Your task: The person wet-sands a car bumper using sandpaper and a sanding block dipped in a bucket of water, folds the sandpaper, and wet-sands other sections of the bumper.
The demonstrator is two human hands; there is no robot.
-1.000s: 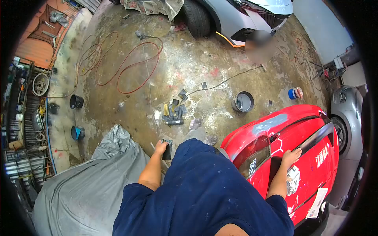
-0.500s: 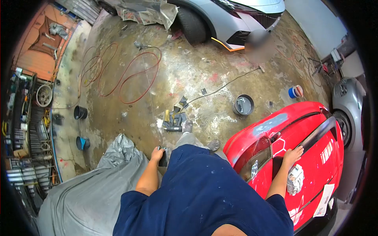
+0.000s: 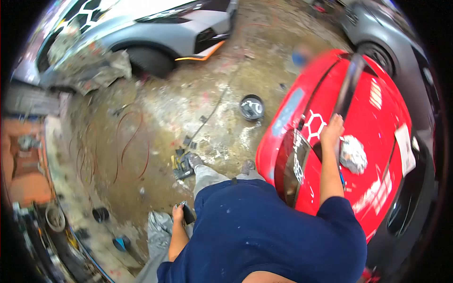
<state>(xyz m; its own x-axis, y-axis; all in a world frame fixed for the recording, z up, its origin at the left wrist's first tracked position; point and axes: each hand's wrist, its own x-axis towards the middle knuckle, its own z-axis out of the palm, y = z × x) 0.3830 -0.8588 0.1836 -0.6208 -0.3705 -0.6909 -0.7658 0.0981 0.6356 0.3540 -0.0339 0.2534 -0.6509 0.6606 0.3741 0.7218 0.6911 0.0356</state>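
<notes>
My left hand [image 3: 178, 212] hangs low at my left side, its fingers closed on a dark, flat, rectangular object [image 3: 188, 215] whose kind I cannot make out. My right hand [image 3: 332, 131] lies on the glossy red car panel [image 3: 373, 122], at the near end of a long dark strip [image 3: 350, 89]; its fingers point forward and are slightly blurred. Just right of that hand rests a crumpled whitish cloth [image 3: 353, 154]. By my right forearm a small blue item [image 3: 341, 179] shows in part. White hexagon outlines [image 3: 315, 126] mark the red surface left of the hand.
A black bucket [image 3: 251, 107] stands on the stained floor ahead. Dark scraps and a yellow item [image 3: 179, 162] lie by my foot. A silver car [image 3: 179, 35] is ahead left, a grey car [image 3: 373, 33] at far right. Hoses [image 3: 130, 141] and a grey cover [image 3: 158, 236] are at left.
My view has turned to the left, shifting the cars and bucket. My right hand has moved forward along the red panel to the end of the dark strip. My left hand keeps its object.
</notes>
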